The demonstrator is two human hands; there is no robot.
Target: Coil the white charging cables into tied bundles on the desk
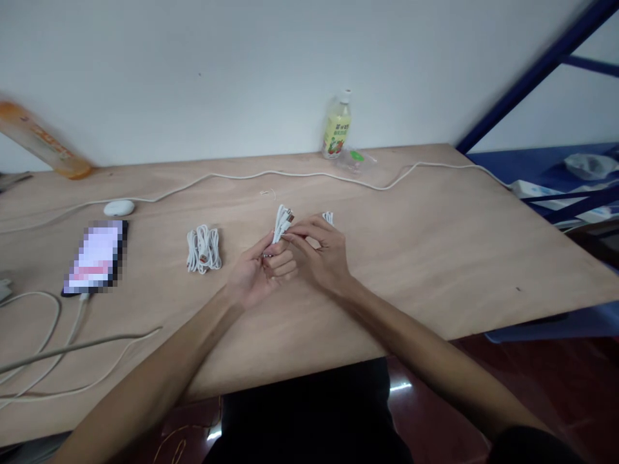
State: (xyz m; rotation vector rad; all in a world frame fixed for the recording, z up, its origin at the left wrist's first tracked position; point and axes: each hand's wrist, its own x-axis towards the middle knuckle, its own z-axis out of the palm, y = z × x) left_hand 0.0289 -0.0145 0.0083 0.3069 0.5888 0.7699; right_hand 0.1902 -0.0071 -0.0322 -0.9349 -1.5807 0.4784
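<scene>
A coiled white USB cable (280, 222) is held above the middle of the table, its looped end and a plug pointing up. My left hand (258, 270) is closed around its lower part, thumb on top. My right hand (323, 248) pinches at the cable beside the left thumb; exactly what sits between the fingertips is too small to make out. Left of my hands lie several bundled white cables (204, 249) on the wood. Another white cable bundle (328, 218) shows just behind my right hand, which hides most of it.
On the left lie a phone (94, 258) with a cord plugged in and a white earbud case (118, 208). A long white cord (290, 173) crosses the table (425, 258). By the wall stand a drink bottle (337, 129) and a tilted orange bottle (48, 145). Small ties (267, 193) lie behind my hands.
</scene>
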